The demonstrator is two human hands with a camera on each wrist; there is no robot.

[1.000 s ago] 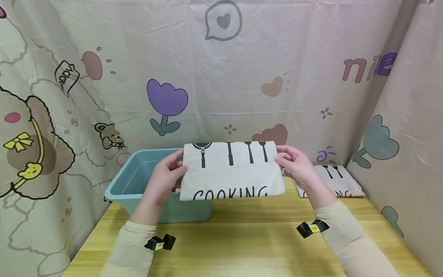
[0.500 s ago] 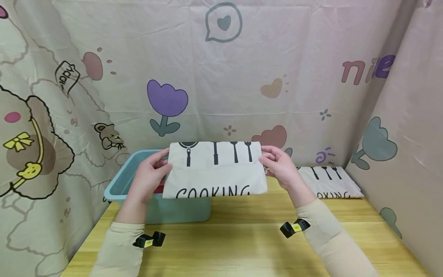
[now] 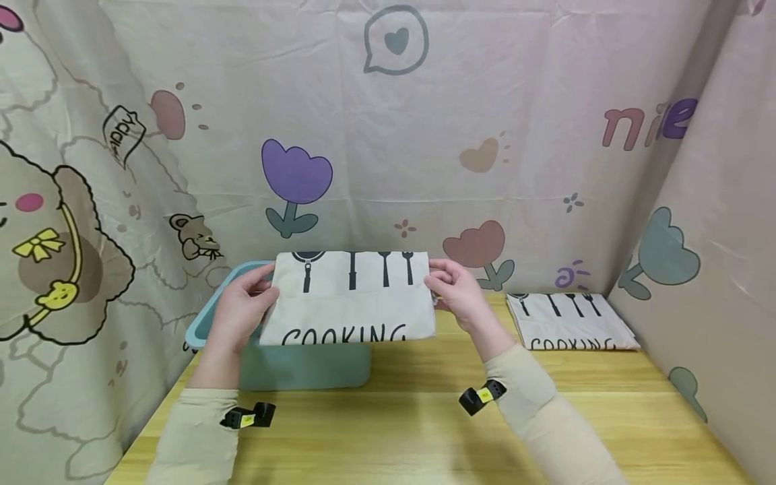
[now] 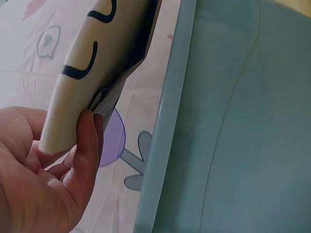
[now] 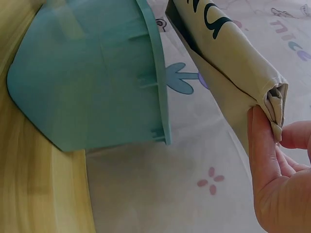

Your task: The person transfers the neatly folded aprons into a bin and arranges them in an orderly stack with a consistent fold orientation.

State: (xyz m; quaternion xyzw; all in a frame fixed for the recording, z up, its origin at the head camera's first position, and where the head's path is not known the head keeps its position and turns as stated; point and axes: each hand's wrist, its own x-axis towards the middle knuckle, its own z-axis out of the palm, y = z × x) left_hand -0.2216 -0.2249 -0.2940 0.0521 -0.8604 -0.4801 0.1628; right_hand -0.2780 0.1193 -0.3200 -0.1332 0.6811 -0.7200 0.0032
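Observation:
A folded white cloth [image 3: 348,306], printed with black kitchen utensils and the word COOKING, is held level in both hands. My left hand [image 3: 238,311] pinches its left end, thumb in front and fingers behind. At the other end my right hand [image 3: 465,298] grips the folded layers between thumb and fingers; the right wrist view shows the rolled edge of the cloth [image 5: 243,63] there. Under and behind the cloth stands a teal plastic bin [image 3: 306,367], its opening mostly hidden. In the left wrist view the cloth [image 4: 73,97] is above the bin's rim [image 4: 167,111].
A second folded cloth [image 3: 570,322] with the same print lies at the back right of the wooden table [image 3: 388,431]. A patterned curtain [image 3: 388,135] closes off the back and both sides.
Both hands have moved left with the folded cloth, from partly past the bin's right side to mostly over the bin. The second cloth on the table has come fully into sight.

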